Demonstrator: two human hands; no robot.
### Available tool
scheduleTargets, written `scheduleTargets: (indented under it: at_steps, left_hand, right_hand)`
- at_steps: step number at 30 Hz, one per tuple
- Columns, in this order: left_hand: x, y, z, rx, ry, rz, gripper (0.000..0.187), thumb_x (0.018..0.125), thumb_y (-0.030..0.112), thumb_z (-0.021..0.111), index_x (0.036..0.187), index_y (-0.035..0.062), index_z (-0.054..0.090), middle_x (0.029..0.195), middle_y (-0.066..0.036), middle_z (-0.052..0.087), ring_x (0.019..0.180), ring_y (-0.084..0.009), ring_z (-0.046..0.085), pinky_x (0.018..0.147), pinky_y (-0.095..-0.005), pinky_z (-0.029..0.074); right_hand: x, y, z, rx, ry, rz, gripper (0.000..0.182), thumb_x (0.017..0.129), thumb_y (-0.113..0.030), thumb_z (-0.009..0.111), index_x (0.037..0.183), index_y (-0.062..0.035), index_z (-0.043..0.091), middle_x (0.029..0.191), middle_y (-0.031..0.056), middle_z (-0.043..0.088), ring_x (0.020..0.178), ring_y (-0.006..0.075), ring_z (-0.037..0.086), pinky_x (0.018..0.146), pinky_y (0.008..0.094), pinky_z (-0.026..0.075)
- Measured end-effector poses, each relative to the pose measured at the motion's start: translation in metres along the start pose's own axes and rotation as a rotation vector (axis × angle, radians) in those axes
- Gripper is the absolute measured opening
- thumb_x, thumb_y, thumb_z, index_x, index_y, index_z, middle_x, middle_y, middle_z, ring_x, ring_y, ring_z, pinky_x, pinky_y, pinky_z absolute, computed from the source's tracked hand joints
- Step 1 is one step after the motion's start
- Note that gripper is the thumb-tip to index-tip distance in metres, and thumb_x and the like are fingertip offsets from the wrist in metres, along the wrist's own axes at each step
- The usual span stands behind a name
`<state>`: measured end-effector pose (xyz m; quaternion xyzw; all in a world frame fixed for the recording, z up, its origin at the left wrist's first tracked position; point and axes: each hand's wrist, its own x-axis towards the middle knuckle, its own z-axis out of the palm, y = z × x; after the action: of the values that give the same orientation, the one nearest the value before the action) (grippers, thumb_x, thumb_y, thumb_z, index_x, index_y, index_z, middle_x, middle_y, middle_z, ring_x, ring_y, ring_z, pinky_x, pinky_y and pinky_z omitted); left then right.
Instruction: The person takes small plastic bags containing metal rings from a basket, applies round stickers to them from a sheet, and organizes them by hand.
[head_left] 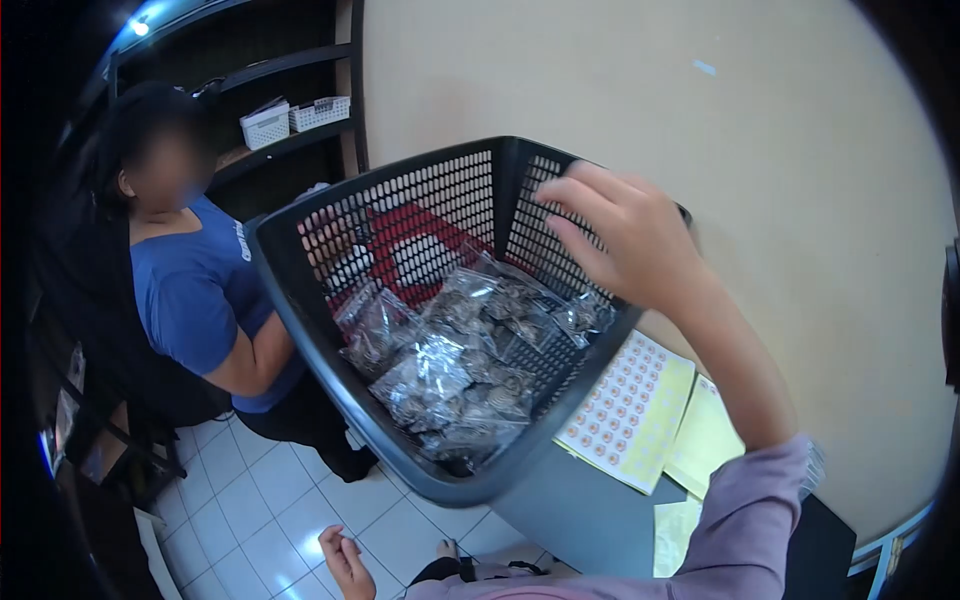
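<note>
The right hand [625, 235], fingers loosely curled, hovers over the black basket [385, 400]'s right rim; its grip is unclear. Clear bags [450, 370] lie inside the basket. Sticker sheets [628, 410] cover the tabletop [560, 505]'s wall-side edge. The left hand [346, 563], half-curled and holding nothing visible, is low, well apart.

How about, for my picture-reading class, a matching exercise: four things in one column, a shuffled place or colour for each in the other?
1. Co-worker's shirt
2. Small bags
3. Sticker sheet
4. Right hand

A. On the grey table
B. Raised over the dark basket
C. Blue
D. Piled inside the basket

Pairs: 1-C, 2-D, 3-A, 4-B
</note>
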<state>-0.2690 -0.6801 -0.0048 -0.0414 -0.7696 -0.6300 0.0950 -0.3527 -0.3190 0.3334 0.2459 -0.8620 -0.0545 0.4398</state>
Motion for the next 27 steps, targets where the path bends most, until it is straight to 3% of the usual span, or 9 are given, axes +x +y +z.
scheduleTargets:
  at_steps: [2,4,8,10,19,21,24,26,27]
  left_hand:
    - [0.008,-0.01,-0.018,0.083,0.105,0.007,0.028,0.087,0.013,0.039,0.113,0.0022,0.04,0.076,-0.004,0.042,0.068,-0.0125,0.04,0.064,-0.0237,0.036]
    - [0.016,-0.006,-0.034,0.119,0.246,-0.049,0.028,0.087,0.01,0.037,0.113,0.001,0.039,0.075,-0.003,0.041,0.067,-0.0121,0.038,0.064,-0.0231,0.036]
    - [0.026,-0.01,-0.049,0.068,0.35,-0.038,0.032,0.085,0.007,0.039,0.115,-0.0004,0.036,0.082,-0.006,0.04,0.071,-0.0147,0.038,0.067,-0.0251,0.036]
    - [0.031,-0.015,-0.047,0.054,0.373,-0.018,0.037,0.083,0.006,0.042,0.118,0.0,0.032,0.086,-0.006,0.039,0.074,-0.0155,0.039,0.069,-0.026,0.036]
    - [0.047,-0.022,-0.039,0.127,0.298,-0.277,0.06,0.078,0.008,0.056,0.124,0.0022,0.019,0.115,-0.013,0.037,0.082,-0.0184,0.046,0.067,-0.0281,0.04]
    - [0.049,-0.027,-0.031,0.133,0.281,-0.313,0.061,0.078,0.01,0.057,0.125,0.0025,0.018,0.116,-0.014,0.037,0.084,-0.0187,0.046,0.066,-0.0283,0.041]
    - [0.05,-0.026,-0.021,0.193,0.236,-0.359,0.063,0.079,0.014,0.057,0.126,0.0033,0.017,0.114,-0.014,0.038,0.086,-0.0194,0.047,0.063,-0.0281,0.041]
    - [0.049,-0.033,-0.018,0.226,0.101,-0.445,0.065,0.079,0.015,0.057,0.128,0.0039,0.015,0.112,-0.014,0.039,0.087,-0.0198,0.047,0.061,-0.0281,0.041]
    - [0.051,-0.027,-0.01,0.199,0.151,-0.393,0.049,0.08,0.013,0.055,0.119,0.0022,0.028,0.103,-0.013,0.043,0.083,-0.0188,0.046,0.063,-0.028,0.04]
  right_hand:
    - [0.031,0.007,0.035,-0.09,-0.062,-0.113,0.013,0.068,-0.009,0.056,0.08,-0.0051,0.054,0.077,0.0057,0.054,0.068,0.0202,0.055,0.057,0.0311,0.042]
    - [0.048,0.017,0.074,-0.186,-0.315,-0.108,0.014,0.071,-0.014,0.055,0.082,-0.005,0.053,0.08,0.009,0.053,0.072,0.0224,0.056,0.062,0.0351,0.045]
    - [0.03,0.038,0.15,-0.401,-0.928,-0.058,0.025,0.065,-0.016,0.059,0.086,-0.0045,0.055,0.083,0.0076,0.056,0.076,0.023,0.058,0.064,0.0338,0.046]
    - [0.028,0.046,0.168,-0.495,-1.385,-0.016,0.032,0.061,-0.017,0.06,0.091,-0.0045,0.058,0.091,0.0094,0.058,0.082,0.0234,0.058,0.065,0.0325,0.046]
    - [-0.021,0.101,0.23,-0.505,-1.856,0.003,0.043,0.068,-0.031,0.062,0.104,-0.0074,0.057,0.104,0.0106,0.054,0.095,0.0258,0.054,0.074,0.0376,0.045]
    - [-0.042,0.111,0.246,-0.509,-2.055,0.025,0.044,0.072,-0.035,0.059,0.106,-0.0074,0.056,0.11,0.0104,0.051,0.098,0.0246,0.052,0.075,0.0367,0.045]
    - [-0.096,0.131,0.268,-0.443,-1.968,0.0,0.041,0.07,-0.03,0.062,0.104,-0.0076,0.057,0.109,0.0094,0.053,0.096,0.0239,0.053,0.074,0.037,0.045]
    - [-0.111,0.13,0.28,-0.417,-2.1,0.021,0.041,0.067,-0.027,0.064,0.102,-0.008,0.058,0.106,0.0079,0.055,0.094,0.0238,0.054,0.073,0.037,0.046]
    - [-0.123,0.126,0.285,-0.404,-2.11,-0.042,0.042,0.065,-0.026,0.065,0.101,-0.0079,0.059,0.104,0.0074,0.056,0.093,0.0238,0.055,0.072,0.0367,0.046]
